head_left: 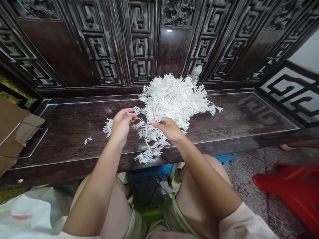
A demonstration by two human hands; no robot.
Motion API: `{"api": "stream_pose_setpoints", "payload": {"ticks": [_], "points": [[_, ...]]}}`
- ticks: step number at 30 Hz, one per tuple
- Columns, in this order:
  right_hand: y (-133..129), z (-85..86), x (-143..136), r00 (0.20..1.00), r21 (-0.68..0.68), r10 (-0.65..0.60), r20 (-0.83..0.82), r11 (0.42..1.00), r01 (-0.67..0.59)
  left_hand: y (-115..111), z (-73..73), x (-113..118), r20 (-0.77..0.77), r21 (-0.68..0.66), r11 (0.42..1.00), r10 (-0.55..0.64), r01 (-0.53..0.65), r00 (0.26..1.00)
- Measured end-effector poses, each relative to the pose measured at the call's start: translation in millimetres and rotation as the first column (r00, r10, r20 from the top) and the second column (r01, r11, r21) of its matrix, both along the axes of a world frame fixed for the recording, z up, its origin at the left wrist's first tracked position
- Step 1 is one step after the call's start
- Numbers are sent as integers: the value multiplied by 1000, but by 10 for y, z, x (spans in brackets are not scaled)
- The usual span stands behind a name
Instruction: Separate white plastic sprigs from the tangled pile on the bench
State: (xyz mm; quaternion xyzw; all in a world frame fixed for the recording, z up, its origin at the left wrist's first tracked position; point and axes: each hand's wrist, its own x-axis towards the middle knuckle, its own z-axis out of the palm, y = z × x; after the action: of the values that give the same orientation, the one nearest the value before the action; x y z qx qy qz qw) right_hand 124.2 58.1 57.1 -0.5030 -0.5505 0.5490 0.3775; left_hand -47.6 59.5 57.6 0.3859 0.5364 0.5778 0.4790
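A large heap of white branching plastic pieces (174, 96) lies on the dark wooden bench (236, 122). At its front left, my left hand (123, 122) pinches part of a white piece between thumb and fingers. My right hand (166, 127) is closed on a white branching piece at the heap's near edge, with thumb and forefinger together. Below and between the hands, white sprigs (149, 154) hang over the bench's front edge. Another white sprig (108, 128) lies just left of my left hand, and a small loose bit (87, 140) rests farther left.
Behind the heap stands a clear bottle with a white cap (197, 70), near the carved backrest (171, 49). A cardboard box (15, 129) with a metal wire frame (40, 142) occupies the left end. A red stool (291, 186) is at lower right.
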Motion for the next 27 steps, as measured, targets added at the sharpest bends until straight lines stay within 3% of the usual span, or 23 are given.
{"api": "stream_pose_setpoints", "payload": {"ticks": [4,11,15,21,24,27], "points": [[-31,-62,-97,999,-36,40,-33,999,-41,-124,-36,212,-98,-98,989,-120,110,988],[-22,-63,-81,988,-12,131,-82,991,-133,-208,44,223,-297,-100,949,-314,298,902],[-12,-67,-60,988,-10,146,-58,989,-147,-198,43,214,-380,-131,938,-345,320,858],[-13,-85,-50,976,38,217,-17,976,-216,-195,22,207,-167,-124,942,-329,311,929],[-43,-56,-52,968,38,245,61,968,-247,-191,31,187,-54,-190,907,-392,376,918],[-68,-40,-43,957,21,278,87,960,-281,-152,40,81,47,-166,892,-418,420,907]]}}
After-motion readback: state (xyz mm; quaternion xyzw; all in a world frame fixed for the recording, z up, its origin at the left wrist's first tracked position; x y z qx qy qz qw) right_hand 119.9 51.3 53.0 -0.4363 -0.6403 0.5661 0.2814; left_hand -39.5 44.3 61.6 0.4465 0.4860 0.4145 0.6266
